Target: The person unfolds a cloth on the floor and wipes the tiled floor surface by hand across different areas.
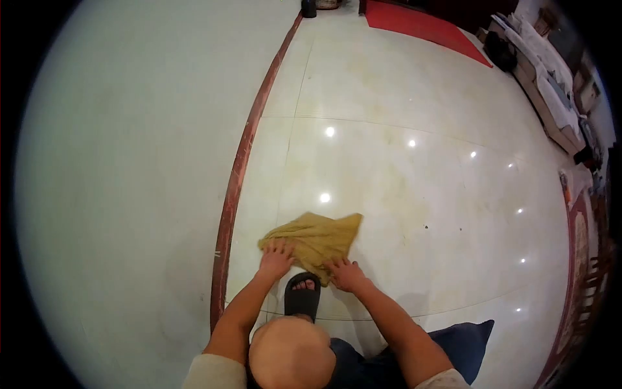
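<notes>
A mustard-yellow cloth (317, 235) lies creased and spread out on the pale tiled floor in front of my foot. On its left near edge rests my left hand (277, 259), fingers apart and pointing forward. My right hand (346, 275) touches the near right edge, its fingers also spread over the fabric. Both palms face down. Whether any fabric is pinched under the fingertips is hidden. Just behind the cloth, between my hands, is my foot in a dark slipper (302, 295).
A pale wall (129, 162) with a reddish-brown baseboard (237, 175) runs along the left. Ahead lies a red mat (421, 29). A sofa with coverings (541, 78) stands at the far right, and a patterned rug (576, 259) lies nearer. Small dark specks (426, 227) dot the glossy floor.
</notes>
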Available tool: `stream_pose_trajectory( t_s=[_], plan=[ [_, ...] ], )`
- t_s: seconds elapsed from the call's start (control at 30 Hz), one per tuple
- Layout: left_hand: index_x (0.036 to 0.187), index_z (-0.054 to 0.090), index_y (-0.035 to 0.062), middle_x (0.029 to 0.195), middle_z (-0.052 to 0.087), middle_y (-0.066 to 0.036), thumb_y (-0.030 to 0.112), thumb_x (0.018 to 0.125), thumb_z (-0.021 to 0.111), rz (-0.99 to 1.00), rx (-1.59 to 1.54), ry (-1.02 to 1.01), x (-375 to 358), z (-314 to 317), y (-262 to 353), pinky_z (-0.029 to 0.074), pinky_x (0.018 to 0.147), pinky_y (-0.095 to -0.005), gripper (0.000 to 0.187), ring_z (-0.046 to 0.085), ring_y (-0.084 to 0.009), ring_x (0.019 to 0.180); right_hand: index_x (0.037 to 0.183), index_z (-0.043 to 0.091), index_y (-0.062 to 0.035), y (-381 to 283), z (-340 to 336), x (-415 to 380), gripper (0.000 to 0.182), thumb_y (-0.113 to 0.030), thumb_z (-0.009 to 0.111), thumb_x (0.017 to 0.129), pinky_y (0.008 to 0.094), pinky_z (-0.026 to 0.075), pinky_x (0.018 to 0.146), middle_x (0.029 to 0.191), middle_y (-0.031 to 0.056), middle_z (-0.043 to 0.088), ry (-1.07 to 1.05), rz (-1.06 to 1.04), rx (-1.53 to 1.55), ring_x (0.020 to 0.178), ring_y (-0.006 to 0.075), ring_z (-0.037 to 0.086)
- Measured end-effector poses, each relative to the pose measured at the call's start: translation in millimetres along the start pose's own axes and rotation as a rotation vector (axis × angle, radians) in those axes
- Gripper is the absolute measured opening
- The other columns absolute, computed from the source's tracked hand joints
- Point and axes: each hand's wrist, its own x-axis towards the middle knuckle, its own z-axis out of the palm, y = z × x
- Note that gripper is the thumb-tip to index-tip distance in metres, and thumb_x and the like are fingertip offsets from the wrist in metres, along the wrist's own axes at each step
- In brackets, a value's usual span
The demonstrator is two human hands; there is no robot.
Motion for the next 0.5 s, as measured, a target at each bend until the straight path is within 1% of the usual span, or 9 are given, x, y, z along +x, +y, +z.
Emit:
stream_pose_trajectory(
  t_s=[0.07,0.1,0.17,0.23,0.33,0.4,0.43,0.47,0.5],
  plan=[
    [0.147,0.026,0.0176,0.152,0.023,-0.017,0.043,0.096,0.037,-0.114,-0.075,-0.004,-21,6,-25,0.015,0.111,-0.0553,0.057,0.016,-0.0435,0.138,0.14,0.036,-0.02,-23,-21,8,0.058,-0.033,0.057,0.087,0.0525,0.041,0.093,0.142,0.0148,0.038,0.007,-0.048,0.053,0.121,0.0361,0.046],
    [0.148,0.025,0.0163,0.152,0.021,-0.019,0.045,0.096,0.037,-0.142,-0.138,0.036,-35,13,-32,0.013,0.111,-0.0554,0.06,0.014,-0.0447,0.138,0.14,0.036,-0.0193,-32,-22,16,0.059,-0.038,0.055,0.088,0.052,0.036,0.099,0.144,0.0118,0.037,-0.088,-0.019,-0.001,0.127,0.0352,0.04],
    [0.149,0.022,0.0146,0.151,0.017,-0.023,0.048,0.095,0.038,-0.242,-0.222,0.075,-58,22,-32,0.009,0.111,-0.0561,0.065,0.01,-0.0468,0.138,0.14,0.038,-0.0185,-49,-16,33,0.059,-0.042,0.054,0.088,0.0519,0.031,0.103,0.144,0.0113,0.037,0.017,-0.127,-0.309,0.13,0.0354,0.037],
    [0.149,0.02,0.0137,0.151,0.015,-0.026,0.051,0.093,0.039,-0.393,-0.269,0.083,-67,28,-26,0.004,0.111,-0.0573,0.07,0.006,-0.0485,0.139,0.139,0.04,-0.0175,-67,-13,48,0.059,-0.045,0.053,0.088,0.0533,0.026,0.106,0.144,0.0111,0.038,0.093,-0.224,-0.418,0.131,0.0356,0.034],
    [0.15,0.02,0.0147,0.151,0.011,-0.028,0.055,0.091,0.041,-0.511,-0.329,0.078,-49,25,-21,-0.002,0.109,-0.0604,0.074,0.001,-0.0496,0.139,0.138,0.042,-0.0173,-83,1,63,0.058,-0.045,0.053,0.088,0.0578,0.021,0.107,0.142,0.0116,0.039,0.146,-0.306,-0.276,0.133,0.0358,0.032],
    [0.149,0.02,0.015,0.152,0.011,-0.028,0.054,0.091,0.042,-0.464,-0.315,0.178,-27,32,-35,-0.003,0.108,-0.0621,0.074,0.0,-0.0497,0.139,0.137,0.043,-0.0194,-81,13,78,0.056,-0.044,0.054,0.088,0.0611,0.02,0.106,0.143,0.0123,0.039,0.179,-0.286,-0.17,0.134,0.0357,0.031],
    [0.149,0.02,0.0151,0.152,0.011,-0.028,0.054,0.091,0.042,-0.438,-0.308,0.231,-15,33,-39,-0.004,0.108,-0.0629,0.074,-0.001,-0.0498,0.139,0.138,0.042,-0.0212,-79,11,88,0.056,-0.044,0.054,0.088,0.0618,0.019,0.106,0.144,0.0122,0.037,0.199,-0.255,-0.213,0.135,0.0355,0.029],
    [0.149,0.021,0.0154,0.152,0.011,-0.028,0.054,0.091,0.042,-0.436,-0.281,0.172,-5,35,-44,-0.003,0.107,-0.0633,0.074,0.0,-0.05,0.138,0.139,0.041,-0.0229,-77,12,96,0.057,-0.044,0.054,0.088,0.0626,0.019,0.105,0.146,0.012,0.035,0.211,-0.223,-0.252,0.136,0.0352,0.028],
    [0.149,0.021,0.0157,0.152,0.011,-0.027,0.054,0.09,0.043,-0.434,-0.253,0.11,7,1,-44,-0.003,0.107,-0.0636,0.074,0.0,-0.0502,0.138,0.14,0.041,-0.0247,-75,8,101,0.057,-0.044,0.054,0.088,0.0633,0.018,0.105,0.148,0.0119,0.032,0.221,-0.192,-0.289,0.137,0.0349,0.027]
  ],
)
